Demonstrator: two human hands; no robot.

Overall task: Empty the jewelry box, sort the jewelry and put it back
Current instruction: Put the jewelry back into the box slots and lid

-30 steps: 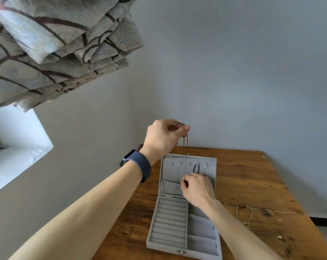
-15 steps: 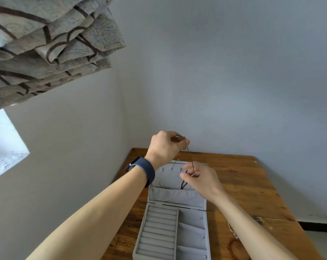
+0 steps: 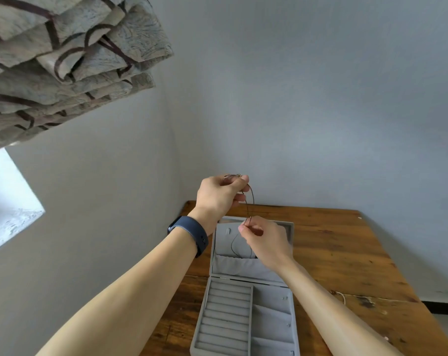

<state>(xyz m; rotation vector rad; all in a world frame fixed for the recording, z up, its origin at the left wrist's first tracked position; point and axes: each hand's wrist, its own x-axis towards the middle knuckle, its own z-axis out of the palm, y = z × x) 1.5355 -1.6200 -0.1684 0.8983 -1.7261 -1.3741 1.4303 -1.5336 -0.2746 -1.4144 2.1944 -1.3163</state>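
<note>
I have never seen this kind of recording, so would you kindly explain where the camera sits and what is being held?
There is no machine: these are a person's two bare hands, filmed by one wide-angle camera worn on the head, looking forward and down. On the wooden table lies an open grey jewelry box, its lid standing up. The left hand, wearing a dark wristband, pinches the upper end of a thin dark necklace; the right hand pinches it lower down, in front of the lid. A small piece of jewelry lies on the table to the right.
</note>
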